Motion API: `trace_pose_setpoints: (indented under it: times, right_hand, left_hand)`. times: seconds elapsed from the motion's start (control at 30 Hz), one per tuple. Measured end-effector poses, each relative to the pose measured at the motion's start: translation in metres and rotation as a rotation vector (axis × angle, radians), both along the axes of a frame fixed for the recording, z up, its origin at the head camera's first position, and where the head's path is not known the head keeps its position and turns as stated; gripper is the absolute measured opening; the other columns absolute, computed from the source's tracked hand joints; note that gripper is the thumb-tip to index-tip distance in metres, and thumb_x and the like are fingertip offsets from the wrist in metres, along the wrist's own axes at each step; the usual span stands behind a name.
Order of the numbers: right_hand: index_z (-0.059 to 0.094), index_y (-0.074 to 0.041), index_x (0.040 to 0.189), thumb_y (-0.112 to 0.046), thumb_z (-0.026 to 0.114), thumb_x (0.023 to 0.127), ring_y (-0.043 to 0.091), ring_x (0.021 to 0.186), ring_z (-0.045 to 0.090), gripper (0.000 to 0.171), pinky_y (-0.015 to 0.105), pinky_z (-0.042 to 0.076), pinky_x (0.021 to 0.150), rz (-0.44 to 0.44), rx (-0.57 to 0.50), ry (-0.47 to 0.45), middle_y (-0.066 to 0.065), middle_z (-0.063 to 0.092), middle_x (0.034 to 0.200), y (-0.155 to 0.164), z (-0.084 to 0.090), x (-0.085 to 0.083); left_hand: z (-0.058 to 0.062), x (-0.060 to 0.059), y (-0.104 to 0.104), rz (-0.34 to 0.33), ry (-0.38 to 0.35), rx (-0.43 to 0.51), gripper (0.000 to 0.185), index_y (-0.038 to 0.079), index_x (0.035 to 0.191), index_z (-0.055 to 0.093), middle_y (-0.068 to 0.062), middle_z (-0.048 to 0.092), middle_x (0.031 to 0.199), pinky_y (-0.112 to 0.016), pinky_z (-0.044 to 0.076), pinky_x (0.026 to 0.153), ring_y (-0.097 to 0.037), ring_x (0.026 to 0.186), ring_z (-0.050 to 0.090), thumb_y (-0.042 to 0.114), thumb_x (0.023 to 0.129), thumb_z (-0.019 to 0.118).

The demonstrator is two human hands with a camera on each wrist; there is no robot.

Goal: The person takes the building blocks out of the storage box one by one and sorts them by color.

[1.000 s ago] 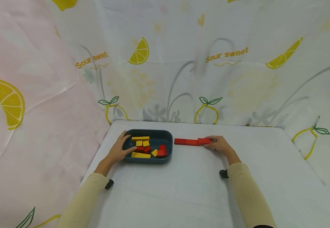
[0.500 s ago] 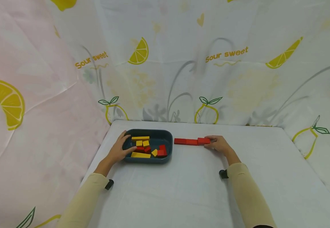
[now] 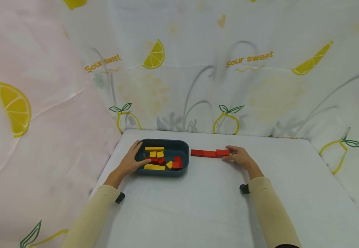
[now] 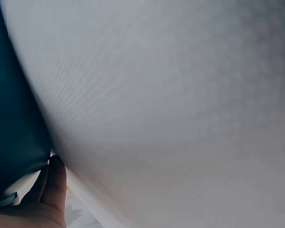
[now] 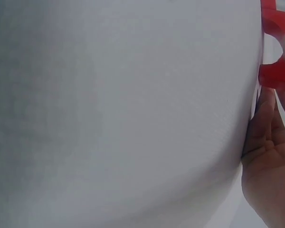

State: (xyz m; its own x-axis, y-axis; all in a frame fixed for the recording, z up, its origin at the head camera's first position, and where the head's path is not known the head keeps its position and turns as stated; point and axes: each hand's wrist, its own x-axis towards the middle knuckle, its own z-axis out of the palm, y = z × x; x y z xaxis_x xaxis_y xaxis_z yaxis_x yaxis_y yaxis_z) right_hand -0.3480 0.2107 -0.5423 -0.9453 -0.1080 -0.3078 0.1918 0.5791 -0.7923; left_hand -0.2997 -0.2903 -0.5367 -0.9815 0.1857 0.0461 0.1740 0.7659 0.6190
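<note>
A dark teal tray (image 3: 183, 148) holds several yellow and red blocks, among them a long yellow block (image 3: 154, 167) and a red block (image 3: 176, 164). My left hand (image 3: 131, 161) rests on the tray's left rim with straight fingers, thumb lying over the near edge. The left wrist view shows the thumb (image 4: 54, 183) beside the tray wall (image 4: 14, 123). To the right of the tray, a row of red blocks (image 3: 209, 153) lies on the table. My right hand (image 3: 239, 156) pinches the row's right end block (image 3: 222, 152) between thumb and fingers. In the right wrist view, fingers (image 5: 263, 126) reach that block (image 5: 275, 76).
The white table (image 3: 204, 206) is walled by lemon-print cloth at the back (image 3: 229, 69) and pink cloth at the left (image 3: 42, 120). Its right edge runs near the cloth at the right.
The head view has shifted slightly. Both hands and the blocks keep their places.
</note>
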Motion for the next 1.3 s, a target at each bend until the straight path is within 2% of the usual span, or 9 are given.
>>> trace_pose_setpoints:
  times: [0.07, 0.2, 0.33, 0.43, 0.57, 0.8, 1.0, 1.17, 1.3]
  right_hand:
    - [0.046, -0.016, 0.148, -0.031, 0.079, 0.084, 0.03, 0.12, 0.049, 0.073, 0.04, 0.048, 0.097, 0.01, -0.002, 0.005, 0.017, 0.045, 0.149, 0.001, 0.0, 0.002]
    - [0.043, -0.013, 0.15, -0.034, 0.077, 0.086, 0.029, 0.117, 0.051, 0.075, 0.033, 0.049, 0.089, 0.039, -0.001, 0.024, 0.018, 0.047, 0.147, 0.006, 0.004, 0.004]
    - [0.041, -0.012, 0.151, -0.038, 0.074, 0.088, 0.028, 0.112, 0.053, 0.076, 0.032, 0.048, 0.086, -0.007, -0.029, 0.055, 0.017, 0.05, 0.145, 0.012, 0.014, 0.004]
    - [0.039, -0.011, 0.152, -0.04, 0.073, 0.089, 0.032, 0.117, 0.052, 0.077, 0.039, 0.05, 0.093, -0.046, -0.058, 0.112, 0.018, 0.05, 0.145, 0.007, 0.026, 0.001]
    - [0.043, -0.01, 0.149, -0.036, 0.074, 0.089, 0.038, 0.121, 0.053, 0.073, 0.048, 0.05, 0.099, -0.025, -0.033, 0.219, 0.019, 0.054, 0.14, -0.018, 0.048, -0.001]
    - [0.054, -0.008, 0.141, -0.027, 0.077, 0.086, 0.032, 0.101, 0.065, 0.062, 0.038, 0.056, 0.086, 0.133, 0.019, 0.368, 0.018, 0.064, 0.128, -0.074, 0.063, 0.007]
    - [0.059, -0.008, 0.137, -0.024, 0.079, 0.085, 0.027, 0.091, 0.066, 0.058, 0.032, 0.056, 0.077, 0.221, -0.058, 0.429, 0.018, 0.066, 0.124, -0.122, 0.062, 0.012]
    - [0.06, -0.008, 0.135, -0.022, 0.078, 0.086, 0.021, 0.085, 0.063, 0.055, 0.027, 0.052, 0.069, 0.368, -0.146, 0.429, 0.019, 0.066, 0.125, -0.166, 0.064, 0.023]
    - [0.06, -0.008, 0.135, -0.02, 0.077, 0.087, 0.018, 0.083, 0.06, 0.052, 0.026, 0.052, 0.069, 0.42, -0.244, 0.372, 0.018, 0.065, 0.128, -0.194, 0.06, 0.028]
  left_hand:
    - [0.001, 0.0, -0.001, -0.005, -0.007, -0.001, 0.105, 0.009, 0.159, 0.014, -0.013, 0.004, 0.167, -0.065, 0.019, 0.118, -0.04, 0.152, 0.011, 0.054, 0.084, 0.072]
    - [0.001, -0.001, -0.002, -0.011, -0.021, 0.002, 0.111, 0.007, 0.159, 0.011, -0.014, 0.004, 0.167, -0.063, 0.019, 0.118, -0.039, 0.152, 0.01, 0.058, 0.082, 0.073]
    - [0.003, -0.002, -0.004, -0.026, -0.032, -0.015, 0.118, 0.005, 0.159, 0.008, -0.015, 0.002, 0.167, -0.062, 0.02, 0.119, -0.039, 0.152, 0.01, 0.061, 0.079, 0.074]
    - [0.006, -0.002, -0.006, -0.034, -0.04, -0.027, 0.12, 0.002, 0.159, 0.008, -0.016, 0.002, 0.167, -0.062, 0.019, 0.119, -0.039, 0.153, 0.009, 0.06, 0.077, 0.076]
    - [0.009, -0.002, -0.007, -0.037, -0.045, -0.017, 0.122, 0.002, 0.158, 0.007, -0.016, 0.001, 0.167, -0.061, 0.018, 0.12, -0.038, 0.153, 0.007, 0.058, 0.076, 0.077]
    - [0.005, -0.003, -0.005, -0.058, -0.067, -0.012, 0.124, 0.006, 0.159, 0.004, -0.015, -0.002, 0.167, -0.061, 0.018, 0.12, -0.038, 0.153, 0.006, 0.059, 0.075, 0.078]
    - [0.004, -0.003, -0.006, -0.069, -0.089, -0.018, 0.131, 0.006, 0.159, 0.001, -0.015, -0.003, 0.167, -0.062, 0.018, 0.119, -0.038, 0.153, 0.006, 0.063, 0.071, 0.079]
    - [0.007, -0.001, -0.005, -0.056, -0.101, -0.018, 0.133, 0.007, 0.159, 0.0, -0.014, -0.004, 0.167, -0.061, 0.017, 0.12, -0.038, 0.153, 0.005, 0.062, 0.07, 0.081]
    - [0.009, 0.001, -0.003, -0.049, -0.106, -0.005, 0.132, 0.007, 0.159, -0.001, -0.013, -0.005, 0.167, -0.06, 0.016, 0.121, -0.037, 0.154, 0.004, 0.059, 0.07, 0.082]
